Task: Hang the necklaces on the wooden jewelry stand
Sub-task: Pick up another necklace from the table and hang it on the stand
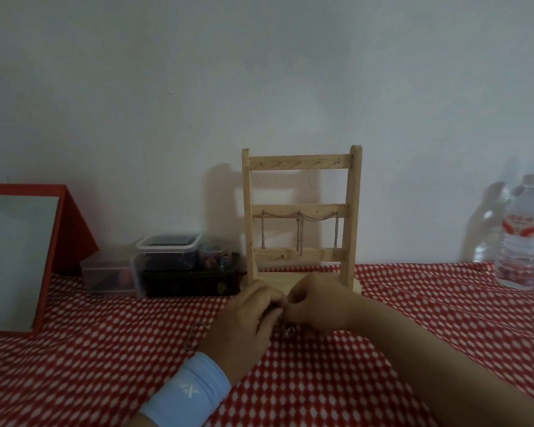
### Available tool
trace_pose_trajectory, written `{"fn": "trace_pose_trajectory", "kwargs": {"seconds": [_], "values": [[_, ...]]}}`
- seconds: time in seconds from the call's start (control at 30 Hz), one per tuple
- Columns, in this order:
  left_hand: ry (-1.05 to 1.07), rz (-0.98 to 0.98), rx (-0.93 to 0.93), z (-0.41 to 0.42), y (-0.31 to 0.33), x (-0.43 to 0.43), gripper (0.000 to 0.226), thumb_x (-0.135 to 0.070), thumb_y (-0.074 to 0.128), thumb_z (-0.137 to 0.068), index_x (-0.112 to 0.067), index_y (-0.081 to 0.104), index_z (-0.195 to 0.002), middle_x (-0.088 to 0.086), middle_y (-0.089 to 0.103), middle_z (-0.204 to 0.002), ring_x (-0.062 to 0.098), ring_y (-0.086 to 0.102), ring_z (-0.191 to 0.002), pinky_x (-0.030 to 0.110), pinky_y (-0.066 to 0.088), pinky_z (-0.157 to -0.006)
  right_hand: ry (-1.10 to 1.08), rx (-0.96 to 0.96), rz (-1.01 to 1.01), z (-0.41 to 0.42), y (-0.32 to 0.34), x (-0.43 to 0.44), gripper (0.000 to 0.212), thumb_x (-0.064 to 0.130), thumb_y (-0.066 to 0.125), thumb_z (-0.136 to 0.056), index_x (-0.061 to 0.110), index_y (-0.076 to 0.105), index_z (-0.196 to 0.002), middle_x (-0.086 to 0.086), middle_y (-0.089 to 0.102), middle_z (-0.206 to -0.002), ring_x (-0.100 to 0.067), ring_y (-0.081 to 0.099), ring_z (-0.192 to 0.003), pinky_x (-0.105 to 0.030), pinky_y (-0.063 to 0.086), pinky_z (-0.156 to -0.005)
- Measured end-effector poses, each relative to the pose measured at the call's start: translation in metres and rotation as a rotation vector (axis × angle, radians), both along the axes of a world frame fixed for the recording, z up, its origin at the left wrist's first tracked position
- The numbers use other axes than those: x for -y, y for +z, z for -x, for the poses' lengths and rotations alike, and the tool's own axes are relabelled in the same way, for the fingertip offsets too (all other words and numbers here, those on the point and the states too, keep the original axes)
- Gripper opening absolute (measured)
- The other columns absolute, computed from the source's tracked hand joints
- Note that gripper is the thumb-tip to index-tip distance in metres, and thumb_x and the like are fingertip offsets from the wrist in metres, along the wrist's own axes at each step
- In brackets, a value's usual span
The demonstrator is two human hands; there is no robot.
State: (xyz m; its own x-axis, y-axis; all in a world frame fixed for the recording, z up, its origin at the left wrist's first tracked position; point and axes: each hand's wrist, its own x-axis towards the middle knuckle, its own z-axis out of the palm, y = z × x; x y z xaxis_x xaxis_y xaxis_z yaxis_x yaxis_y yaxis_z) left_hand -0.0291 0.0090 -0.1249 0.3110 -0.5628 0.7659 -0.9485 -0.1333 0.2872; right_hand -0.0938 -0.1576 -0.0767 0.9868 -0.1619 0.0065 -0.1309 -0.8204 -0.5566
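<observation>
The wooden jewelry stand (301,217) is upright against the wall, with three crossbars. Thin chains (299,229) hang draped from its middle bar down to the lowest bar. Just in front of the stand's base, my left hand (244,318) and my right hand (318,306) meet with curled fingers, pinching a small necklace (289,329) whose end dangles below them. Most of it is hidden by the fingers. Another chain (195,334) lies on the cloth left of my left hand.
A red-and-white patterned cloth (383,349) covers the table. Plastic boxes (167,255) stacked on a dark box (191,282) sit left of the stand. A red-framed mirror (19,257) leans at far left. A water bottle (521,235) stands at far right.
</observation>
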Motion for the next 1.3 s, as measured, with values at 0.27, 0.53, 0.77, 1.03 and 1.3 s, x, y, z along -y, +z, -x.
{"fn": "trace_pose_trajectory", "kwargs": {"seconds": [0.27,0.53,0.77,1.03,1.3], "values": [[0.063,0.124,-0.255,-0.002,0.001,-0.001,0.023,-0.001,0.058,-0.092,-0.023,0.064,-0.095,-0.015,0.058,-0.098,-0.002,0.056,-0.1,0.007,0.042,-0.086,-0.049,0.058,-1.042,0.003,0.0,0.018,0.019,0.021,0.046,-0.092,0.01,0.055,-0.08,-0.007,0.062,-0.082,-0.019,0.055,-0.069,-0.032,0.045,-0.065],[-0.011,0.152,-0.75,-0.006,0.0,-0.002,0.034,-0.001,0.052,-0.096,-0.031,0.069,-0.096,-0.009,0.069,-0.103,0.003,0.064,-0.101,0.02,0.053,-0.088,-0.097,0.11,-1.111,0.002,-0.002,0.014,0.028,0.018,0.051,-0.102,0.009,0.056,-0.076,-0.002,0.037,-0.054,-0.02,0.056,-0.055,-0.046,0.059,-0.089],[-0.125,0.248,-1.152,-0.004,0.004,-0.002,0.029,-0.001,0.05,-0.098,-0.019,0.072,-0.101,0.001,0.072,-0.107,0.021,0.072,-0.091,0.041,0.059,-0.082,-0.116,0.354,-0.669,-0.001,-0.005,0.012,0.03,0.021,0.061,-0.097,0.009,0.069,-0.072,0.003,0.057,-0.062,-0.014,0.054,-0.064,-0.03,0.049,-0.076],[-0.161,0.217,-1.178,-0.008,0.005,-0.004,0.026,-0.001,0.054,-0.096,-0.018,0.071,-0.104,0.006,0.073,-0.103,0.022,0.072,-0.091,0.039,0.058,-0.082,0.188,0.2,-1.218,0.006,0.006,0.008,0.024,0.009,0.042,-0.095,0.005,0.063,-0.087,-0.003,0.039,-0.059,-0.015,0.031,-0.05,-0.033,0.043,-0.059],[-0.275,-0.172,-1.214,-0.024,0.031,-0.021,0.028,0.003,0.054,-0.089,-0.015,0.075,-0.088,0.01,0.07,-0.1,0.023,0.065,-0.094,0.033,0.052,-0.08,0.252,0.089,-0.996,0.001,-0.003,0.025,0.012,0.008,0.05,-0.078,0.01,0.059,-0.072,-0.008,0.054,-0.076,-0.018,0.052,-0.067,-0.038,0.054,-0.07]]}}
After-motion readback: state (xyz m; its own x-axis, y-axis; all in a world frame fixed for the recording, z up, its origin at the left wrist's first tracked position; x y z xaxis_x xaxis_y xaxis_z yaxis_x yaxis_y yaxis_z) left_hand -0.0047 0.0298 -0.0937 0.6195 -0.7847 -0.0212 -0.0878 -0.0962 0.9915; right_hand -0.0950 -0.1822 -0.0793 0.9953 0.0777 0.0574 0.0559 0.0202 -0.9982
